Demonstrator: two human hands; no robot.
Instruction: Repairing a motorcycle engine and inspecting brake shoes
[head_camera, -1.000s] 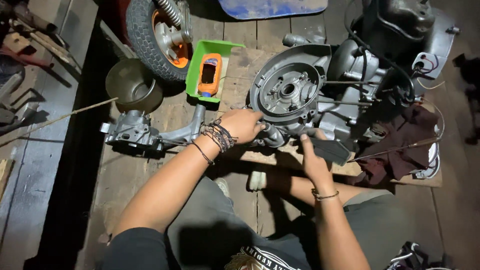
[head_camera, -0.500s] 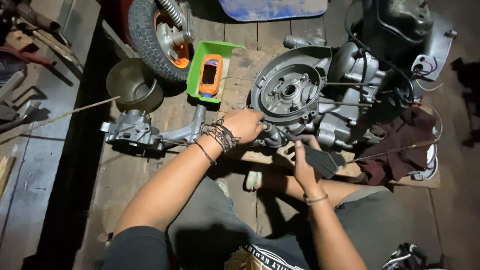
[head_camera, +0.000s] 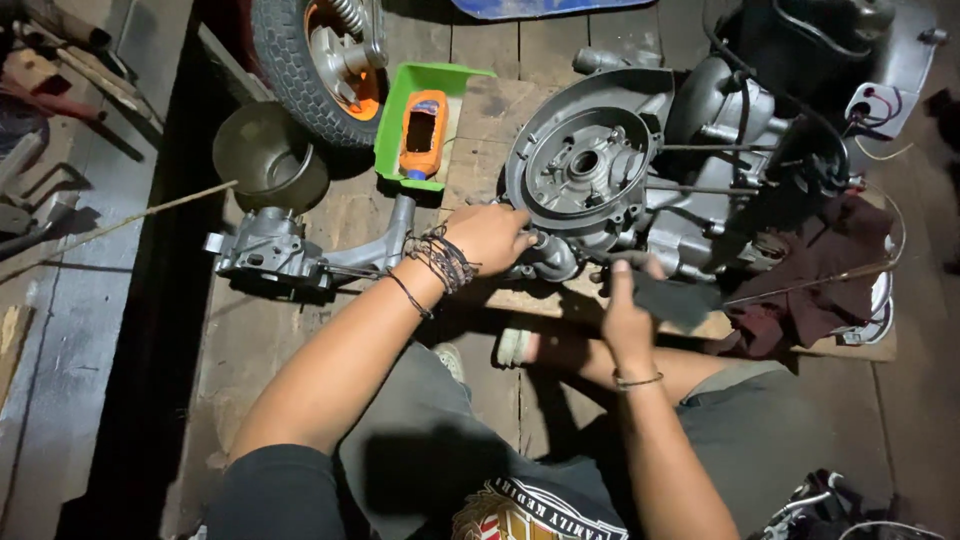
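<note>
Left hand (head_camera: 490, 236): forearm stretched forward, fingers curled together against lower edge of grey engine casing (head_camera: 585, 165) on wooden floor. Right hand (head_camera: 628, 312): wrist raised, fingers clamped on dark flat piece (head_camera: 672, 298) just below casing.

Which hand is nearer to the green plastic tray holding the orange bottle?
Left. The left hand rests on the grey metal engine casing, just below and right of the green plastic tray. The right hand, gripping a dark flat piece, sits farther down and right.
</note>
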